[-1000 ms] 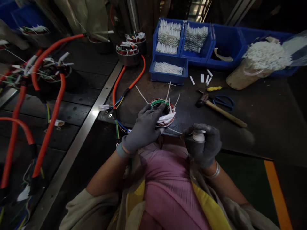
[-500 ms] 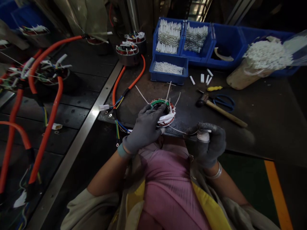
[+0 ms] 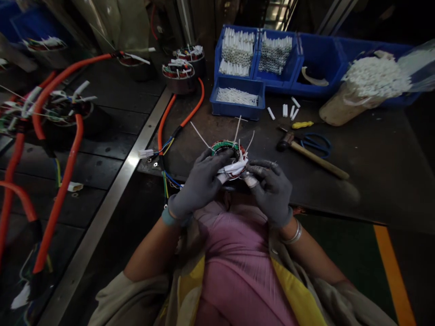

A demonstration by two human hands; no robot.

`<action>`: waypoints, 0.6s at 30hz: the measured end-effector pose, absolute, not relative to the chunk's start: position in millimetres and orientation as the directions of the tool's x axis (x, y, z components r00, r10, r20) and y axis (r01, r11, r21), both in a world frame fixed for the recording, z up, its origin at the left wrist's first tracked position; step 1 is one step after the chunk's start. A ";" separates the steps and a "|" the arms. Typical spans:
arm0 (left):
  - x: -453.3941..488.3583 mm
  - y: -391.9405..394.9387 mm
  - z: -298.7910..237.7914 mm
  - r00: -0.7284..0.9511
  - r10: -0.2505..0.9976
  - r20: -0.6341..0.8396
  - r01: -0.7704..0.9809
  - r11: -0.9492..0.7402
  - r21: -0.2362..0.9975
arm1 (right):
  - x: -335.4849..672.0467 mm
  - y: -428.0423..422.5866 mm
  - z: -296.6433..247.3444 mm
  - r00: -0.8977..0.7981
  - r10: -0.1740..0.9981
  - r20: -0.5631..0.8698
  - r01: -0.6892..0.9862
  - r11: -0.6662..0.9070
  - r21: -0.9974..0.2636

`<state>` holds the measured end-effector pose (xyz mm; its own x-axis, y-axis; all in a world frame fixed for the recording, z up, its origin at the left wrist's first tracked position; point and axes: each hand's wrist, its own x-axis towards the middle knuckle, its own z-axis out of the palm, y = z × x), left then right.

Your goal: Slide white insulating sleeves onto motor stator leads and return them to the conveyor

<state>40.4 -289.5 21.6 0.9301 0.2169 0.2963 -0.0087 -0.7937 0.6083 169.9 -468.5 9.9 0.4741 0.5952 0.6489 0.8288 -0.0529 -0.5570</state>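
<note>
A motor stator (image 3: 224,146) with a green circuit ring, reddish windings and white sleeved wires (image 3: 234,168) lies at the bench's front edge. Several thin white cable ties (image 3: 200,134) stick up from its rim. My left hand (image 3: 203,181), in a grey glove, grips the stator from the left, fingers over the ring and thumb against the white sleeves. Gloved too, with white tape on the thumb, my right hand (image 3: 273,191) is at the stator's right rim. Its thumb and fingers are pinched together there; what lies between them is hidden.
Blue bins (image 3: 237,97) of white tubes and ties stand at the back. A hammer (image 3: 314,158), a yellow-handled tool (image 3: 302,125), blue-handled scissors (image 3: 317,144) and loose tubes lie right. Finished-looking stators (image 3: 179,77) with orange cables (image 3: 194,107) stand left, beyond a metal rail (image 3: 136,156).
My right hand has moved left and inward, from pulling a thin white strand out to the right, to the stator's right rim. My left hand stays on the stator, its thumb now against the sleeves.
</note>
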 end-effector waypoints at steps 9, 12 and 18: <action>42.7 -290.8 19.8 0.934 0.179 0.310 -0.055 -0.784 0.619 | 163.1 -463.9 10.2 0.371 0.647 0.666 0.911 -0.115 -0.396; 39.4 -292.0 19.2 0.928 0.185 0.322 -0.060 -0.782 0.620 | 159.5 -457.2 7.5 0.375 0.666 0.645 0.915 -0.155 -0.373; 32.9 -287.7 27.8 0.945 0.184 0.268 -0.014 -0.801 0.599 | 165.6 -444.7 26.7 0.312 0.813 0.492 0.946 -0.219 -0.238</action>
